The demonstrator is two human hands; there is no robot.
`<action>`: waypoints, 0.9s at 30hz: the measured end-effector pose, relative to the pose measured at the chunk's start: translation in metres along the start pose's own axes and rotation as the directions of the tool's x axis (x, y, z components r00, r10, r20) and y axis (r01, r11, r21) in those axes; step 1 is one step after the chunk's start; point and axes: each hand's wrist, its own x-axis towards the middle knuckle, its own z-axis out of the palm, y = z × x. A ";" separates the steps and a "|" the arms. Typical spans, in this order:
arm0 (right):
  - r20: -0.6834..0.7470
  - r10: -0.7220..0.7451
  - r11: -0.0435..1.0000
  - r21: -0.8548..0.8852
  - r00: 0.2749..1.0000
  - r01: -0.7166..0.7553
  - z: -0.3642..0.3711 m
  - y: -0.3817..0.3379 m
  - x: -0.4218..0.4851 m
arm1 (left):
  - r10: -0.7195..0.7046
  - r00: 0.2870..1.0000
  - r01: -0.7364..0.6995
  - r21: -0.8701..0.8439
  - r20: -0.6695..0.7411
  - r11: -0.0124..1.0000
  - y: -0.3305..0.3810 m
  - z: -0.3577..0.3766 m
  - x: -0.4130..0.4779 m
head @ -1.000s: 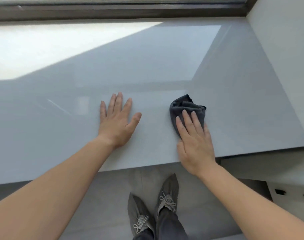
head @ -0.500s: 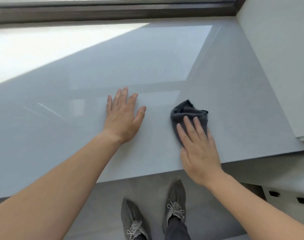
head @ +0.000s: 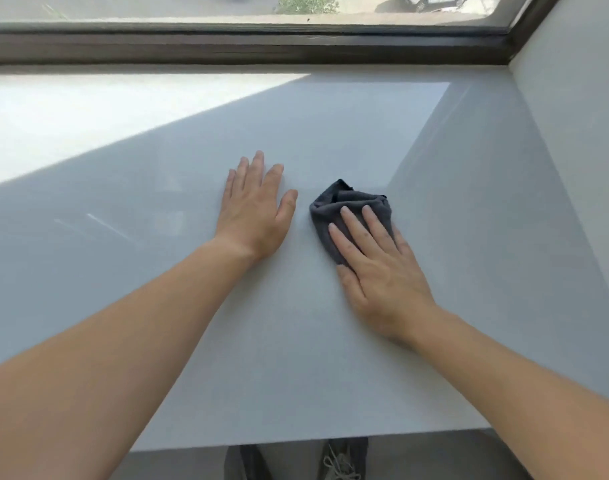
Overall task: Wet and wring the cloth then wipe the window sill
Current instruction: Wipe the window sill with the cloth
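A dark grey cloth (head: 334,204) lies bunched on the wide, glossy pale grey window sill (head: 330,133). My right hand (head: 375,268) presses flat on the cloth's near part, fingers spread over it, and the cloth's far folds stick out beyond the fingertips. My left hand (head: 254,209) rests palm down on the bare sill just left of the cloth, fingers apart, holding nothing. A small gap separates its thumb from the cloth.
The dark window frame (head: 247,46) runs along the sill's far edge. A white wall (head: 573,116) bounds the sill on the right. Sunlight falls on the sill's far left part. My shoes (head: 337,462) show below the sill's near edge.
My right hand has pushed the cloth farther from the sill's near edge and a little leftward, closer to the left hand. The view has tilted up toward the window.
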 end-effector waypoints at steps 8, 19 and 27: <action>-0.048 0.343 0.939 0.036 0.938 -0.342 -0.026 0.062 0.100 | -0.089 0.996 0.085 0.148 0.018 0.985 0.004 0.007 0.033; -0.051 0.325 0.945 0.061 0.944 -0.322 -0.041 0.089 0.182 | -0.091 0.996 0.086 0.174 0.022 0.981 0.004 0.009 0.034; -0.020 0.026 1.000 0.019 0.999 -0.025 -0.041 0.085 0.206 | -0.085 0.996 0.078 0.201 0.023 0.976 0.006 0.009 0.035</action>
